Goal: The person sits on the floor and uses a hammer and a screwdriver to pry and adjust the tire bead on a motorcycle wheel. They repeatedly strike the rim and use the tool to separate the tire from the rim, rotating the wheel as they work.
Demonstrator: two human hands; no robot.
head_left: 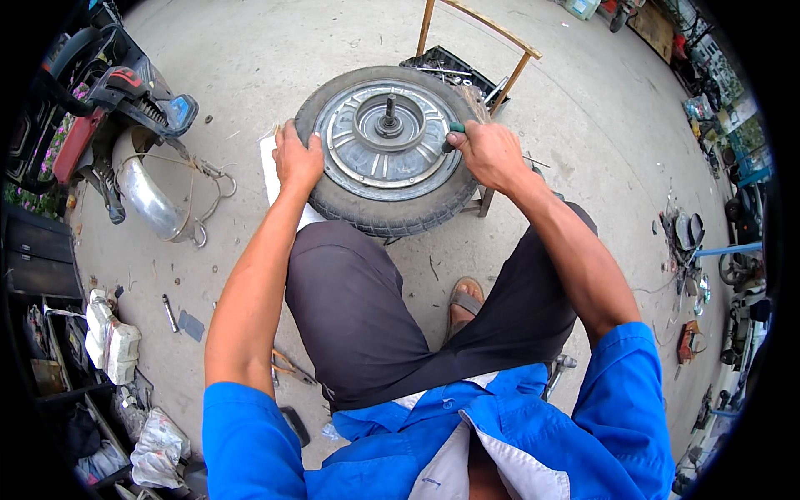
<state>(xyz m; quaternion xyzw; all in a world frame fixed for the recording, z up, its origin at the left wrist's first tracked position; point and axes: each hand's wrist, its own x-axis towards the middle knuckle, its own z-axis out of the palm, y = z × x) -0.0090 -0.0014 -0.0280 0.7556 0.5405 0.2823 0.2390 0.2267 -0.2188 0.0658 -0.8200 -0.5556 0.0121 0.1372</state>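
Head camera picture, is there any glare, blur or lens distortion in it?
Head view: soft, diffuse light; glare on the curved silvery metal part; the tyred wheel, left hand and right hand look fairly sharp; surroundings bend toward the dark picture edge.

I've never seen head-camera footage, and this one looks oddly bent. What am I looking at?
There's no machine here, just a person's two bare hands. The picture comes from a wide fisheye camera on their head, looking down, so straight edges curve. In front of the knees lies a wheel, flat, its axle pointing up. The left hand rests on its left edge; the right hand holds a small green-and-black tool near its right edge. On the concrete floor to the left is a curved shiny metal part.
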